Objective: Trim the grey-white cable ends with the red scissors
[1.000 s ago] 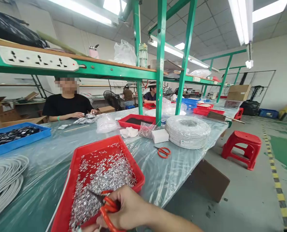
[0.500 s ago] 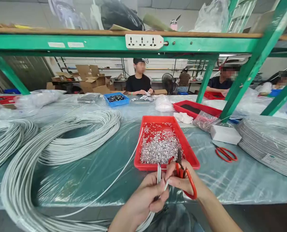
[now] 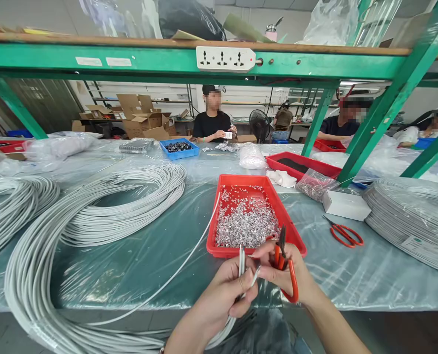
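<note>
The left hand [image 3: 229,290] grips a bundle of cables [image 3: 241,260], one cable end [image 3: 256,277] slanting up and rightward from it to just beside the right hand's [image 3: 287,270] fingertips; whether they touch, I cannot tell. Scissors [image 3: 293,279] sit in the right hand's grasp, blades pointing up.
</note>
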The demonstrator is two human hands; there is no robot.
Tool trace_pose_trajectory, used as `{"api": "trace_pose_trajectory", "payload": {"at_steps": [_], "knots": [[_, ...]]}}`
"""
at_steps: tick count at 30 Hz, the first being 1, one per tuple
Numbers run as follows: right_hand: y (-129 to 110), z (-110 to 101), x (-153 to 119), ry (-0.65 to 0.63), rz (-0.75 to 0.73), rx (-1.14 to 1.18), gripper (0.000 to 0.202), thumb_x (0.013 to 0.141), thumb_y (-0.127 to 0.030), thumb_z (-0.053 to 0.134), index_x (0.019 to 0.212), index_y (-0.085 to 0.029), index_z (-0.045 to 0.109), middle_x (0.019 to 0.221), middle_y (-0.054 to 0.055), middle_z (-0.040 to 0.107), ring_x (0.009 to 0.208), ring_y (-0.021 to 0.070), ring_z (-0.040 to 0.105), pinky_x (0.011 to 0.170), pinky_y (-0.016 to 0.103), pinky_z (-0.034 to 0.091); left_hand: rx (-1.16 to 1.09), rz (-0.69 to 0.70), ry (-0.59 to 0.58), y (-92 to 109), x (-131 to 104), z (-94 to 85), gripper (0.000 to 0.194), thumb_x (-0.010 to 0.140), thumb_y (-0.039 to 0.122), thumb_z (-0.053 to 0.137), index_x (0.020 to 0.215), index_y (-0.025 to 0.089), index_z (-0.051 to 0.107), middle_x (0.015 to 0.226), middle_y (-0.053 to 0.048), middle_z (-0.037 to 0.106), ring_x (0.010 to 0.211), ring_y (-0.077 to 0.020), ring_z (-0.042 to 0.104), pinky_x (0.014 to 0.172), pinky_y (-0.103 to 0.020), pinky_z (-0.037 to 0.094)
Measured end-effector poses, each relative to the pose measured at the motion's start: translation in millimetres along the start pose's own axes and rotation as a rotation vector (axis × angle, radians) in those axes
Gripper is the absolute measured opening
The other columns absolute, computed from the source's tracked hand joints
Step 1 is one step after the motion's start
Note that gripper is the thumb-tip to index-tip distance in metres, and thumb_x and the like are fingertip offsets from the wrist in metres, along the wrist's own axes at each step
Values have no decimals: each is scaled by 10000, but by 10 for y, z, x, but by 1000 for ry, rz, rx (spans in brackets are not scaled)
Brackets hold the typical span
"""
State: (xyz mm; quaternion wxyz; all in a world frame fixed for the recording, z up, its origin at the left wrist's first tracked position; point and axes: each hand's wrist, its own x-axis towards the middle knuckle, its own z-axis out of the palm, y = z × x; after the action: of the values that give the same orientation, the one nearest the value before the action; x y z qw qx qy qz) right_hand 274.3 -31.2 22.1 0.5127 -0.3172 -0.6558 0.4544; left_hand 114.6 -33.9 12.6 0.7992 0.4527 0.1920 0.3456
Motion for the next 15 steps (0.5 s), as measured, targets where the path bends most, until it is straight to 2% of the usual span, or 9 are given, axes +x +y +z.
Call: {"api": "trace_pose_trajectory", "payload": {"at_steps": [4, 8, 12, 15], "knots": [[-22, -65, -47, 71, -44, -221, 75, 718, -207, 685, 709, -134, 675, 550, -10, 489, 509, 67, 388, 500, 189, 300, 208, 105, 197, -8, 10, 58, 356, 783, 467, 577, 754, 156, 407, 522, 61, 473, 282, 19, 235, 302, -128, 109], [10, -88, -77, 176, -76, -362, 56, 707, -180, 689, 709, -125, 677, 554, -6, 500, 513, 73, 389, 503, 196, 291, 409, 203, 372, -29, 34, 86, 376, 758, 495, 577, 788, 143, 451, 579, 52, 486, 307, 8, 307, 314, -133, 177], [-4, -78, -66, 188, -39, -373, 163, 737, -252, 657, 667, -106, 637, 556, 3, 490, 522, 78, 396, 503, 197, 301, 450, 191, 369, -32, 57, 62, 375, 756, 469, 583, 861, 114, 520, 606, 36, 502, 343, -6, 348, 351, -144, 235], [-25, -116, 22, 142, 58, -303, 308, 748, -371, 629, 602, -114, 544, 505, -20, 427, 471, 66, 357, 448, 184, 287, 465, 143, 364, -33, 60, 37, 376, 734, 462, 608, 813, 100, 544, 592, 26, 508, 355, -18, 369, 369, -156, 262]]}}
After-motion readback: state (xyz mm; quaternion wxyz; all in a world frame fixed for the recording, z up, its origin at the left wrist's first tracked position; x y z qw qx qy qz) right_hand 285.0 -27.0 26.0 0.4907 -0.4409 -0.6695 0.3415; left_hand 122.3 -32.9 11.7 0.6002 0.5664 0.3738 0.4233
